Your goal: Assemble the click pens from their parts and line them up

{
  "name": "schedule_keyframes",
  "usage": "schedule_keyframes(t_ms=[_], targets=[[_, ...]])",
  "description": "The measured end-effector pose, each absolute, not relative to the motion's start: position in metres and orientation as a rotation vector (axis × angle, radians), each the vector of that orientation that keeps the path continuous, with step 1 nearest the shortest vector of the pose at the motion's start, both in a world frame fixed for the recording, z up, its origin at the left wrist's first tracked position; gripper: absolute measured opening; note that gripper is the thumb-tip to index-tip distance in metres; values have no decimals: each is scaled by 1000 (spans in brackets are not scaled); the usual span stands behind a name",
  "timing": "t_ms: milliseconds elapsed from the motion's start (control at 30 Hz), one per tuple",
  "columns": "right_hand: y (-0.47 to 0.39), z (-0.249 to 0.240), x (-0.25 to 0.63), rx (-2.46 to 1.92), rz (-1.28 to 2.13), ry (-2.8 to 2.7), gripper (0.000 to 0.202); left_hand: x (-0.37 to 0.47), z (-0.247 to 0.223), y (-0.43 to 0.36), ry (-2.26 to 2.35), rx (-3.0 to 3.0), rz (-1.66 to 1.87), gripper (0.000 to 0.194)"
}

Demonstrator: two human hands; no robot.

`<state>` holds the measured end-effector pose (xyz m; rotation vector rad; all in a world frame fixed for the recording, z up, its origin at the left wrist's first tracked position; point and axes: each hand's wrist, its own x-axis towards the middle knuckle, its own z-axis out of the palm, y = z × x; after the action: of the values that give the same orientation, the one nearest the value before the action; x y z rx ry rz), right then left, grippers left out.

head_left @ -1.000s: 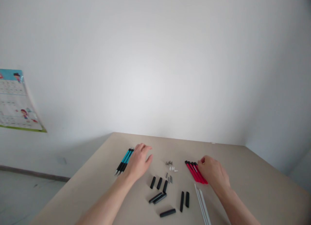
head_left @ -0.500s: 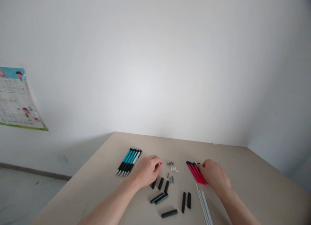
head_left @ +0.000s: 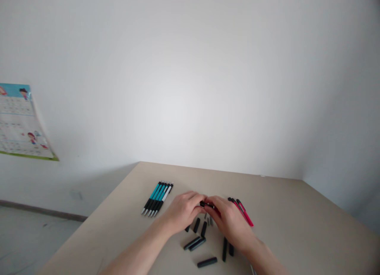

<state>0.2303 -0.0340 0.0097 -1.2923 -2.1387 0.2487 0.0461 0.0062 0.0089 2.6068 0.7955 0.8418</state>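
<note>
My left hand (head_left: 187,209) and my right hand (head_left: 230,217) meet over the middle of the table, both closed. In my right hand is a pen barrel (head_left: 206,204); its black clip end shows between the fingertips and the rest is mostly covered, with a trace of red. My left fingers are pinched at that black end; any small part in them is hidden. Just below the hands lie several black rubber grips (head_left: 204,229) and small grey pieces (head_left: 210,221). Red pen barrels (head_left: 245,213) with black ends lie right of my right hand.
A row of pens (head_left: 157,198), mostly teal and one white, lies left of my left hand. More black grips (head_left: 207,262) lie near the front. White refills (head_left: 253,270) are mostly hidden by my right forearm. A wall stands behind the table (head_left: 282,203).
My right hand has picked up a red barrel from the group on the right and brought it left to my left hand. My left hand has shifted slightly right.
</note>
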Motion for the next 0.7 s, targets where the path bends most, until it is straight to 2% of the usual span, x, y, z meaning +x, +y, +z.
schedule_keyframes(t_ms=[300, 467, 600, 700], targets=[[-30, 7, 242, -1325, 260, -2045, 21, 41, 3, 13, 1030, 2606, 930, 16], [-29, 5, 238, -1281, 283, -2100, 22, 44, 7, 9, 882, 2689, 820, 14], [-24, 2, 245, -1391, 229, -2075, 21, 42, 1, 14, 1028, 2641, 804, 19], [-19, -1, 256, -1544, 194, -2052, 20, 39, -4, 19, 1088, 2598, 788, 32]])
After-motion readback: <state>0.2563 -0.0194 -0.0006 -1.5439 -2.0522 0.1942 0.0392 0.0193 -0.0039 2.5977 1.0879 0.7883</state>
